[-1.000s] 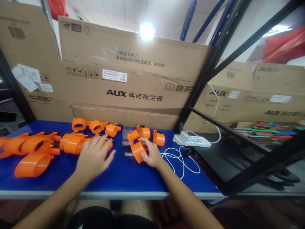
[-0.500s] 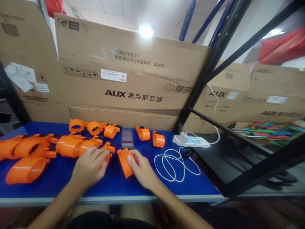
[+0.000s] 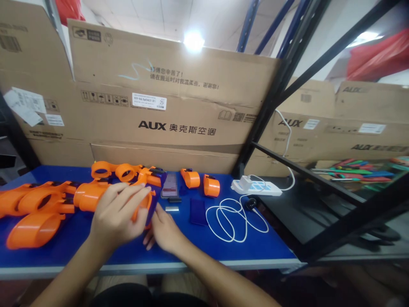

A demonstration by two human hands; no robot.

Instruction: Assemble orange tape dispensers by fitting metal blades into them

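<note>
Left hand: The left hand (image 3: 118, 213) is half curled, with its fingers bent over an orange ring piece (image 3: 146, 205) and its thumb bent inward; the piece is held by it, though the contact is partly hidden.
Right hand: The right hand (image 3: 164, 230) is placed at 4 o'clock of that piece, its upper fingertips by the edge of a dark blue part (image 3: 153, 209); whether anything is gripped cannot be told.
Orange ring piece: It is kept above the near part of the blue tabletop (image 3: 105, 256), partly covered by the left hand.
At 9 o'clock: A cluster of orange rings (image 3: 41, 200) is seen, with a wide ring (image 3: 35, 231) laid at its near side.
At 11 o'clock: More rings (image 3: 127, 172) are lined up near the cardboard (image 3: 172, 106).
At 2 o'clock: A phone (image 3: 169, 186) is laid flat, with two separate rings (image 3: 211, 186) beyond its right side.
At 3 o'clock: A small black item (image 3: 174, 199), a silver strip (image 3: 172, 209), a dark blue flat piece (image 3: 198, 212) and a coiled white cable (image 3: 234, 241) are spread out; a white power strip (image 3: 271, 189) is set farther off, with a plug (image 3: 246, 182) seated in it.
</note>
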